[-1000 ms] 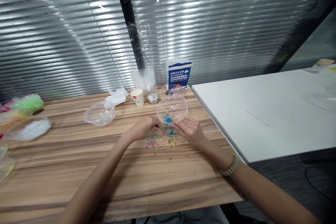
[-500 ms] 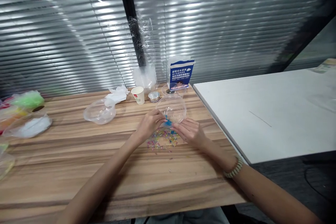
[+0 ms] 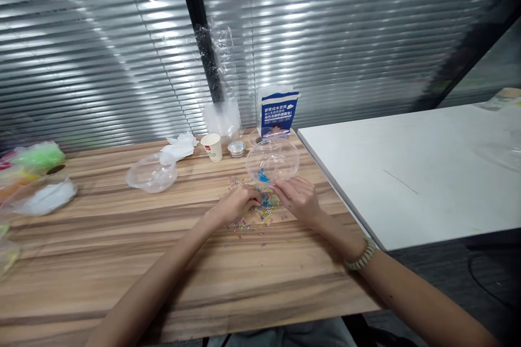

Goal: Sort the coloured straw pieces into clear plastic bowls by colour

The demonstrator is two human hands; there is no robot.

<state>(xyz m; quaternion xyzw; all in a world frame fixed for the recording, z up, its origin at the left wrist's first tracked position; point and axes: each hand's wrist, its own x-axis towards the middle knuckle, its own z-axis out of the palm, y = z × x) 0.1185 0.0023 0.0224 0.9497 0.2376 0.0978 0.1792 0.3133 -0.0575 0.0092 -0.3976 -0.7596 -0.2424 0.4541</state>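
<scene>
A clear plastic bowl has small bright blue pieces inside at its near side. My right hand has thumb and fingers closed on the bowl's near rim. Just below the bowl, a scatter of small multicoloured tube-like pieces lies on the wooden table, with some blue ones among them. My left hand is down at this scatter, fingertips pinched together. What lies between those fingertips is too small to make out.
Behind the bowl stand a paper cup, a round silvery tin and a blue-and-white package. Further left are crumpled tissue, another clear bowl and bagged coloured material. A white table adjoins on the right.
My left hand has come off the bowl's near side and moved down to the scattered pieces. The bowl has shifted slightly right and away, my right hand staying at its rim.
</scene>
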